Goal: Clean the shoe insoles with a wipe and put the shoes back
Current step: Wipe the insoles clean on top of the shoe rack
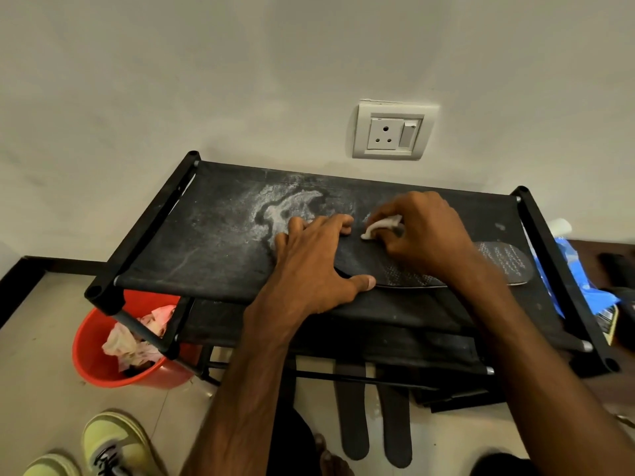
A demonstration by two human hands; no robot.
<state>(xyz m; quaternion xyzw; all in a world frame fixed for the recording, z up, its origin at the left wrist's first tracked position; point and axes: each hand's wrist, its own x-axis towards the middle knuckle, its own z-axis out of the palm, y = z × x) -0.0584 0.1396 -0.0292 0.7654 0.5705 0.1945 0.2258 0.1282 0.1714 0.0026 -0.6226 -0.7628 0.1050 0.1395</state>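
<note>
While the left hand (319,266) lies flat, fingers straight, pinning one insole (501,266) on the rack top (213,242), the right hand (426,235) pinches a wipe (381,226) against it; the hands hide most of that insole. Two spare insoles (355,417) on the floor, tops behind the rack. Two shoes (113,444), cropped bottom-left.

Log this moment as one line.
step: wiping insole | left hand: presses insole on shoe rack | right hand: holds wipe on insole

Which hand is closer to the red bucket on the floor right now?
Left. The left hand presses flat on the insole atop the rack, up and right of the red bucket; the right hand, pinching the wipe, is farther right.
</note>
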